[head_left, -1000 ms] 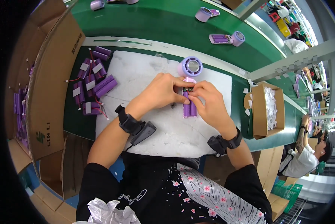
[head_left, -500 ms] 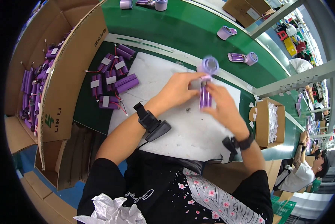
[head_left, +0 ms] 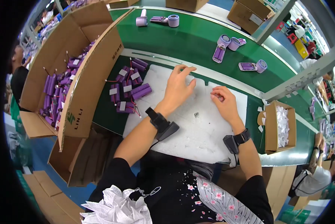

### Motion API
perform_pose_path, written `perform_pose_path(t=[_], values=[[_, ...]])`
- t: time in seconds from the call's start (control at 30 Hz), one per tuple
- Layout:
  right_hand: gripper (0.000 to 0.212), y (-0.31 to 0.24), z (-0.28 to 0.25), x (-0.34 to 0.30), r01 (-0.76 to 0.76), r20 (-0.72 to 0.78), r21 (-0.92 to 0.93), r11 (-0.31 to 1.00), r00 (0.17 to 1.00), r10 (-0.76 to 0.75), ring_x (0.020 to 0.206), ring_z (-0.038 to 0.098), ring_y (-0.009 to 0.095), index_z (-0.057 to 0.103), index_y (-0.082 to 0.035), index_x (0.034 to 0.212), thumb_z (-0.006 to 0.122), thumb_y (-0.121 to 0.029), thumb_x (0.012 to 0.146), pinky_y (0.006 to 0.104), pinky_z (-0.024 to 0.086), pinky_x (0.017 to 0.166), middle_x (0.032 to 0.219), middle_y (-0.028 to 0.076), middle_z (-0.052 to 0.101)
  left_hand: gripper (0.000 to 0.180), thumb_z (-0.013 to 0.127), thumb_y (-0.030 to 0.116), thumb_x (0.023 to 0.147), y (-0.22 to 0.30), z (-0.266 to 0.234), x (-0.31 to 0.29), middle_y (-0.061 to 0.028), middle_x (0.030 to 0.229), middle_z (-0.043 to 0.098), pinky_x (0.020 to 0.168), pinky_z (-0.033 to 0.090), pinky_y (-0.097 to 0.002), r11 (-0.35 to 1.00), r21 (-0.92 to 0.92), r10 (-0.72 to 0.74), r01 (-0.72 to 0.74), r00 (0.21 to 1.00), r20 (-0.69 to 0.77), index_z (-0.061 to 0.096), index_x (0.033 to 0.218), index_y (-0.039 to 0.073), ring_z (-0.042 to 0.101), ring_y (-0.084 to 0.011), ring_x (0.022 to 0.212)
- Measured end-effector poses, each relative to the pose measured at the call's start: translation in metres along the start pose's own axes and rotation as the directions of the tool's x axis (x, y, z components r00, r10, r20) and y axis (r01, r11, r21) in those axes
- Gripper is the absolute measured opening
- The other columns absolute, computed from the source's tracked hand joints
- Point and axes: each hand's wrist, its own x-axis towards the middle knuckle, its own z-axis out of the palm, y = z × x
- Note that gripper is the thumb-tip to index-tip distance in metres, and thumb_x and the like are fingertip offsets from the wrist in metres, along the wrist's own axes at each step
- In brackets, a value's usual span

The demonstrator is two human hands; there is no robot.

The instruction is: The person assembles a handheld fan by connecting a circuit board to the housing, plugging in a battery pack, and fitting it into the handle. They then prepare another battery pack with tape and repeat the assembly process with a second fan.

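Left hand [head_left: 178, 87] lies spread and empty on the white foam pad [head_left: 197, 130], fingers splayed. Right hand [head_left: 223, 102] is curled at the pad's far edge, pinching something small; can't tell what. Purple cylindrical battery packs [head_left: 130, 93] lie just left of the pad, nearer the left hand, long axes mostly crosswise.

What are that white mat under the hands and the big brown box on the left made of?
The white mat looks like foam sheet: matte, slightly dimpled, soft-edged. The brown box seems to be corrugated cardboard: dull brown, with folded flaps.
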Motion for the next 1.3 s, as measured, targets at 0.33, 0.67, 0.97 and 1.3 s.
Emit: perform_pose_path(t=[0.33,0.67,0.97,1.3], values=[[0.008,0.007,0.001,0.007,0.027,-0.02,0.017,0.999,0.999,-0.027,0.069,0.058,0.016,0.064,0.001,0.086,0.065,-0.005,0.081,0.0265,0.046,0.062,0.088,0.008,0.061,0.046,0.071,0.033,0.078,-0.009,-0.127,0.072,-0.0159,0.076,0.063,0.067,0.048,-0.0381,0.74,0.651,-0.066,0.168,0.982,-0.179,0.064,0.103,-0.006,0.06,-0.0243,0.067],[0.014,0.006,0.012,0.007,0.076,0.03,0.064,0.995,0.996,-0.078,0.073,0.058,0.018,0.063,-0.001,0.093,0.066,-0.007,0.081,0.028,0.047,0.064,0.088,0.008,0.06,0.029,0.068,0.024,0.079,-0.1,-0.169,0.079,-0.0212,0.066,0.063,0.058,0.048,-0.0423,0.749,0.618,-0.297,0.241,0.955,-0.012,0.067,0.073,-0.004,0.065,-0.033,0.065],[0.037,-0.031,0.024,0.008,0.338,-0.487,-0.103,0.936,0.803,-0.343,0.078,0.058,0.02,0.059,-0.004,0.11,0.073,-0.008,0.076,0.0313,0.048,0.065,0.094,0.008,0.06,0.012,0.068,0.012,0.082,0.099,-0.066,0.025,-0.0077,0.063,0.063,0.054,0.043,-0.0275,0.963,0.244,0.012,-0.111,0.928,0.372,0.069,0.081,0.0,0.055,-0.0129,0.054],[0.049,-0.014,0.012,-0.004,-0.105,-0.121,0.263,0.959,0.983,0.141,0.084,0.056,0.015,0.044,-0.003,0.124,0.069,-0.018,0.085,0.0296,0.048,0.065,0.097,0.007,0.059,0.038,0.07,0.013,0.082,0.034,0.031,0.014,-0.0095,0.093,0.067,0.076,0.051,-0.028,0.865,-0.409,-0.046,0.29,0.859,0.51,0.059,0.116,0.0,0.063,-0.0143,0.082]])
